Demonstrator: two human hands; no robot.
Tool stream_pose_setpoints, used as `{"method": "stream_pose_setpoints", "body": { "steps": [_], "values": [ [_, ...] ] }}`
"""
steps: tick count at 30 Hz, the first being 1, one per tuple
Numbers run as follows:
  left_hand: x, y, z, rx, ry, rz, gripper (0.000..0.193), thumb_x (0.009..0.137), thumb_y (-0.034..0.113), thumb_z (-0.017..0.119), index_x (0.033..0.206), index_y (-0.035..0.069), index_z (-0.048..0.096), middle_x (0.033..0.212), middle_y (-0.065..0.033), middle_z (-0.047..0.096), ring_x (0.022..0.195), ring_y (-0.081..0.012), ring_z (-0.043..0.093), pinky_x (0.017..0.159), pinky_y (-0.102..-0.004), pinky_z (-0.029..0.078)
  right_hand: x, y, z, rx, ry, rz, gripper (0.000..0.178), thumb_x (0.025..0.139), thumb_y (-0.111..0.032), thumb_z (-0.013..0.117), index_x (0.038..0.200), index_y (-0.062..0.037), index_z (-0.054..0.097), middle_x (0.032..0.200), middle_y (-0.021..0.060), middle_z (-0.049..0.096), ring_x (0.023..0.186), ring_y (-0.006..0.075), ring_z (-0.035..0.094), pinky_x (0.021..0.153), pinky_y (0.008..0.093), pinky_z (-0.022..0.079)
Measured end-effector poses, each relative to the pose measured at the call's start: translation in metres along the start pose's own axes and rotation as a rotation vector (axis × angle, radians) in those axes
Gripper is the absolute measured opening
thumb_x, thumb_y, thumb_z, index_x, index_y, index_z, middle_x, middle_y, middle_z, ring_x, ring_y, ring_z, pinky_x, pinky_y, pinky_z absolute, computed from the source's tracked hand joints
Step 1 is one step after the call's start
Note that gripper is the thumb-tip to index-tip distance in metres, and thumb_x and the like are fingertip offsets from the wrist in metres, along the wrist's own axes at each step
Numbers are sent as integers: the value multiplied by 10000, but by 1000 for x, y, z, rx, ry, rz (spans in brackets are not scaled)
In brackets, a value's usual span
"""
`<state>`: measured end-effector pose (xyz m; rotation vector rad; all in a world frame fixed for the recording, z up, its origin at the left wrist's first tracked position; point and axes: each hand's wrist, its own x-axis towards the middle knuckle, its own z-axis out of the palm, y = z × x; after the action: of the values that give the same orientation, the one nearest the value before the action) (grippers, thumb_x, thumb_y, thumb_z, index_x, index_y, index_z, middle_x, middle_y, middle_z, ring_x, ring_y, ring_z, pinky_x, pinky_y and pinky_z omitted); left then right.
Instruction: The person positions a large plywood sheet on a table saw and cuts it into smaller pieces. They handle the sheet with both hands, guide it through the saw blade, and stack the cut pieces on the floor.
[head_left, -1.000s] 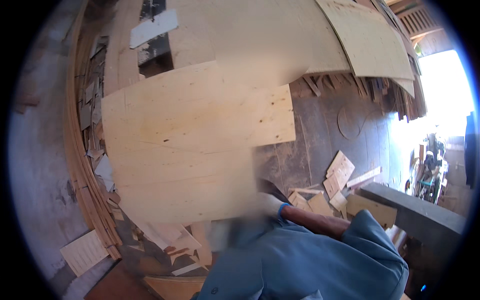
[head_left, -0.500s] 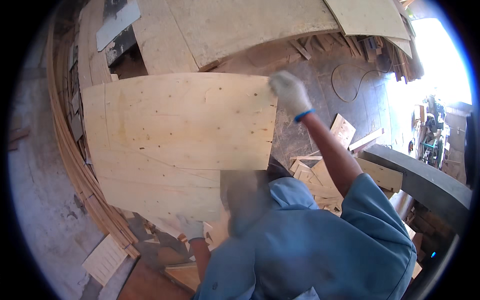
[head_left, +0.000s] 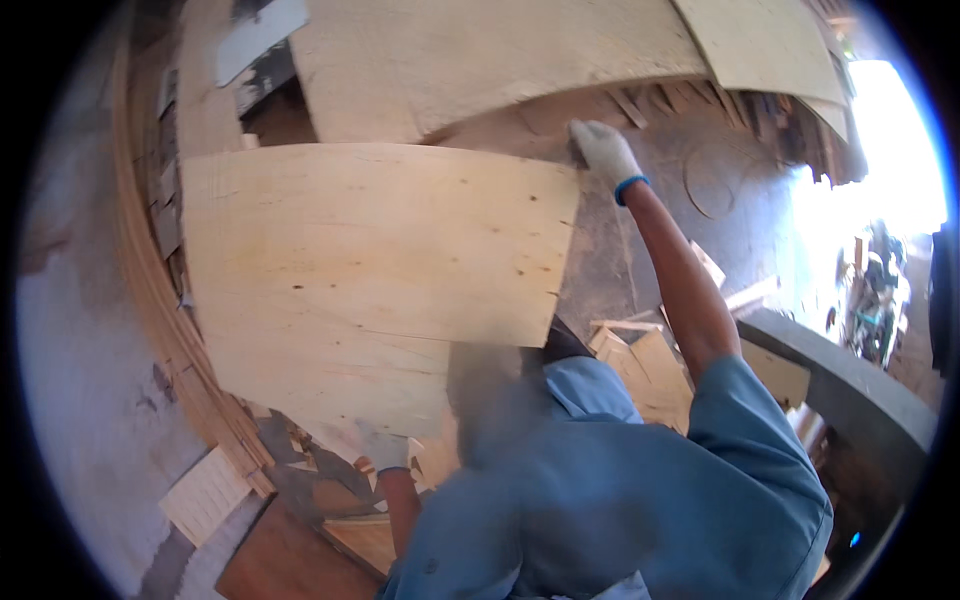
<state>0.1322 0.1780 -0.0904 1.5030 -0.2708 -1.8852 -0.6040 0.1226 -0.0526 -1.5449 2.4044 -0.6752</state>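
A large pale plywood sheet (head_left: 370, 240) with dark knots lies across the middle of the head view. My left hand (head_left: 382, 447), in a whitish glove, is at its near edge with fingers closed around that edge; motion smears the fingertips. Just off the sheet's far right corner is my right hand (head_left: 605, 155), in a white glove with a blue cuff. Its fingers are curled together, with a small dark patch beneath them that I cannot make out. A grey blurred patch covers part of the sheet's near right side.
Beyond lie larger plywood sheets (head_left: 500, 60). Long wooden strips (head_left: 165, 330) run along the left, near a slatted board (head_left: 205, 495). Wood offcuts (head_left: 645, 375) litter the floor at the right, beside a grey beam (head_left: 840, 365). A looped hose (head_left: 690, 190) lies farther back.
My right hand has moved away from me, from the sheet's right edge to just past its far corner. My left hand stays at the near edge. The whole view has shifted slightly.
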Motion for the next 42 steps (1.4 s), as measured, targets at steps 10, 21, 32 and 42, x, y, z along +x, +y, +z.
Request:
{"method": "stream_pose_setpoints", "body": {
  "steps": [10,21,32,42],
  "values": [
    [42,41,-148,1092,106,482,584,1037,498,368,1451,89,421,1475,-100,459,1354,-294,420,1122,-466,351,-80,-118,23,232,-196,484,517,986,-482,422,947,-53,707,961,244,668,958,452,614,838,503,475],
    [59,343,-57,260,-94,312,466,1017,332,490,1310,-25,545,1288,-151,612,1190,-287,580,1036,-423,462,-180,-271,-11,971,-665,694,595,1031,-471,413,1226,57,605,1069,147,696,1022,209,637,893,332,472],
    [23,617,-115,496,-462,288,619,1044,381,366,1460,-76,360,1502,-216,400,1355,-322,435,1146,-400,340,-170,-445,-124,676,212,-544,619,924,-172,586,1453,31,338,1404,273,476,1263,351,532,1039,424,455],
    [-15,629,-63,811,-543,420,655,1029,453,376,1431,-63,415,1422,-213,502,1291,-316,505,1109,-392,379,-164,-490,-142,1265,-81,-346,698,1019,-506,405,1469,5,250,1221,309,575,1000,371,671,938,434,552]
  ]
}}
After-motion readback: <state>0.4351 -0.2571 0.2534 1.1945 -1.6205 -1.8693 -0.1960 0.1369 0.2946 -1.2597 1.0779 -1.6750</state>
